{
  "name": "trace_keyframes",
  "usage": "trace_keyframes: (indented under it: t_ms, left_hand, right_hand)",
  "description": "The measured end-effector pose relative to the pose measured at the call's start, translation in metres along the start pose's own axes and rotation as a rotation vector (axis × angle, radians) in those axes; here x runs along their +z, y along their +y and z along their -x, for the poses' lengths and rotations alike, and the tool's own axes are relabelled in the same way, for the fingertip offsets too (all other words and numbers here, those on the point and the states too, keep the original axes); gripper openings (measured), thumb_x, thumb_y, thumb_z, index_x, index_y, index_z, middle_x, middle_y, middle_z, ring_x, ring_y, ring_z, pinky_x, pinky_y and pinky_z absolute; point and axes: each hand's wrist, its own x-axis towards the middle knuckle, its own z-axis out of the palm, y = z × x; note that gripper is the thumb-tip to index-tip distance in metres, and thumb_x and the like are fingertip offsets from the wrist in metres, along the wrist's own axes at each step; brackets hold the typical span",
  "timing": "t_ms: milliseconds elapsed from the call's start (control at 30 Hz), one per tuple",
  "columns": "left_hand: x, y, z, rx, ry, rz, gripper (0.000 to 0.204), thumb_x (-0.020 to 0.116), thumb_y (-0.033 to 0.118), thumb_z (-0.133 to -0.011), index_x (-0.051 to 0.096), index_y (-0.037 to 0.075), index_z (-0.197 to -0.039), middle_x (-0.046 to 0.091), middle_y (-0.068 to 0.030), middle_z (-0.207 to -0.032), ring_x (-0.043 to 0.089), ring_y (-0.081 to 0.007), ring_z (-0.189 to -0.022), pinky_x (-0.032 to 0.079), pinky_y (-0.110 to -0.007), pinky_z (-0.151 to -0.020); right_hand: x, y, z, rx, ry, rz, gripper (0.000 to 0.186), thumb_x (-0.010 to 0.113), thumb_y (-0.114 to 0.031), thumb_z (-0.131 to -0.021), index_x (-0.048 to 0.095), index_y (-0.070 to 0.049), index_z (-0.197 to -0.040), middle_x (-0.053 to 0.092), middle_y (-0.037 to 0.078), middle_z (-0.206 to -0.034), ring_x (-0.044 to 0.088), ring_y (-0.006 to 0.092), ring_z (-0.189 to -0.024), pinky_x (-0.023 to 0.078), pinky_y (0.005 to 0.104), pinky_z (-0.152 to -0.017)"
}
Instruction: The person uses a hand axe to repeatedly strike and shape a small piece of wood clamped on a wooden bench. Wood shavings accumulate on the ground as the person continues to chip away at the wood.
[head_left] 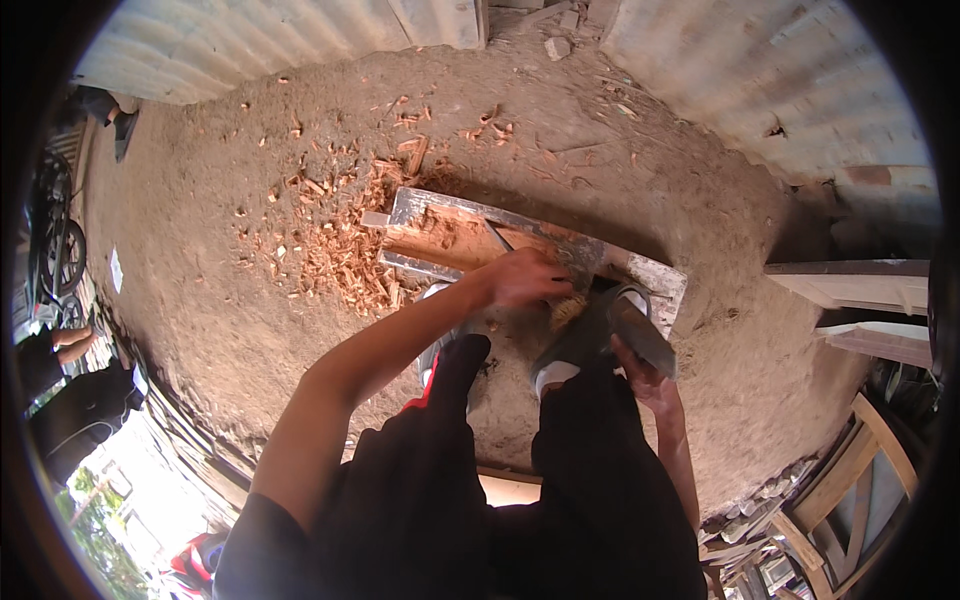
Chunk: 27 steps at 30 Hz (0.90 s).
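A long wooden piece with worn painted edges and a cut orange hollow lies across the ground beyond my feet. A thin dark rod rests in it. My left hand is over its near side, fingers bent and blurred, beside a fuzzy straw-coloured thing; whether it grips anything is unclear. Lower right, my right hand is closed on a dark flat block beside my right shoe.
Wood shavings lie on the dirt floor. Corrugated sheets stand beyond, with boards at right and a wooden frame lower right. At left are a motorbike wheel and other people's legs.
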Motion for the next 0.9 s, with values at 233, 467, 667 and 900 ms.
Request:
trace_keyframes:
  t_ms: [233, 467, 667, 900]
  left_hand:
    - [-0.01, 0.014, -0.023, -0.325, -0.273, -0.075, 0.052, 0.083, 0.027, -0.063, 0.065, 0.009, -0.109, 0.073, -0.0102, -0.095, 0.073, -0.0325, -0.092, 0.057, -0.046, -0.079]
    - [-0.006, -0.001, -0.007, -0.195, -0.088, -0.06, 0.045, 0.08, 0.034, -0.065, 0.067, 0.011, -0.101, 0.072, -0.0109, -0.086, 0.072, -0.0332, -0.085, 0.056, -0.046, -0.077]
    - [-0.015, 0.005, -0.008, -0.335, 0.013, -0.072, 0.033, 0.077, 0.031, -0.063, 0.069, 0.011, -0.087, 0.071, -0.0112, -0.08, 0.071, -0.0334, -0.081, 0.056, -0.045, -0.073]
    - [-0.019, 0.001, -0.012, -0.336, -0.067, -0.072, 0.03, 0.076, 0.03, -0.065, 0.07, 0.01, -0.087, 0.071, -0.0136, -0.078, 0.072, -0.0345, -0.08, 0.057, -0.045, -0.072]
  right_hand:
    - [-0.005, 0.046, 0.002, 0.015, -0.161, -0.648, 0.042, 0.07, -0.003, -0.093, 0.06, 0.0, -0.134, 0.065, 0.012, -0.129, 0.065, 0.02, -0.108, 0.053, 0.0326, -0.088]
    - [0.009, 0.086, -0.029, -0.176, 0.01, 0.037, 0.038, 0.071, -0.005, -0.093, 0.062, -0.002, -0.13, 0.066, 0.013, -0.132, 0.066, 0.0243, -0.117, 0.056, 0.0388, -0.097]
    - [0.032, 0.012, -0.013, -0.366, 0.003, 0.548, 0.027, 0.073, -0.011, -0.092, 0.069, -0.001, -0.118, 0.073, 0.012, -0.116, 0.071, 0.0237, -0.105, 0.057, 0.0392, -0.091]
    - [0.047, -0.004, -0.028, -0.517, 0.073, 0.779, 0.025, 0.076, -0.014, -0.091, 0.073, 0.0, -0.111, 0.076, 0.015, -0.102, 0.073, 0.0263, -0.093, 0.057, 0.0418, -0.083]
